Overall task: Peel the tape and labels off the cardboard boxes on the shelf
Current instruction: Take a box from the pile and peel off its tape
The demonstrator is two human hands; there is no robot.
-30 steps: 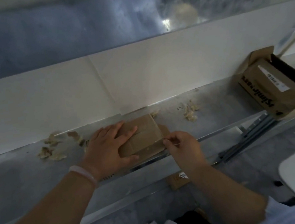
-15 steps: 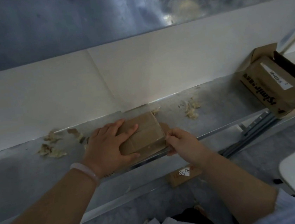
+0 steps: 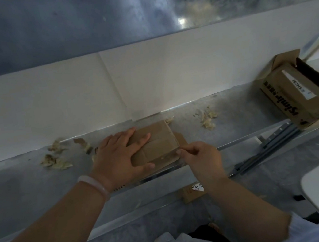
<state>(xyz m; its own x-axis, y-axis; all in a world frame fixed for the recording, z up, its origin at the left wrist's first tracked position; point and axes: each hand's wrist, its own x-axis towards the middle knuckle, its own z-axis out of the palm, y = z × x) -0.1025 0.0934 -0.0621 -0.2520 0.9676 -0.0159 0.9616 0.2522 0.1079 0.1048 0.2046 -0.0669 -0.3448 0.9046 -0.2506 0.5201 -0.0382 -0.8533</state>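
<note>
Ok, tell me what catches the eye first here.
Mid metal shelf, the left hand presses flat on a small cardboard box while the right hand pinches tape at its near right corner. Crumpled scraps litter the shelf on both sides, and a larger printed box with a barcode label lies far right.

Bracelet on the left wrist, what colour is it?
Pale pinkish white, plain; the bracelet shows best in the head view.

small box [image 3: 157,141]: plain brown | shelf [image 3: 234,120]: grey metal | back panel [image 3: 169,76]: white | scraps [image 3: 56,161]: pale beige | large box [image 3: 298,95]: brown, black lettering, white barcode label | bracelet [image 3: 94,185]: pale pink
</note>
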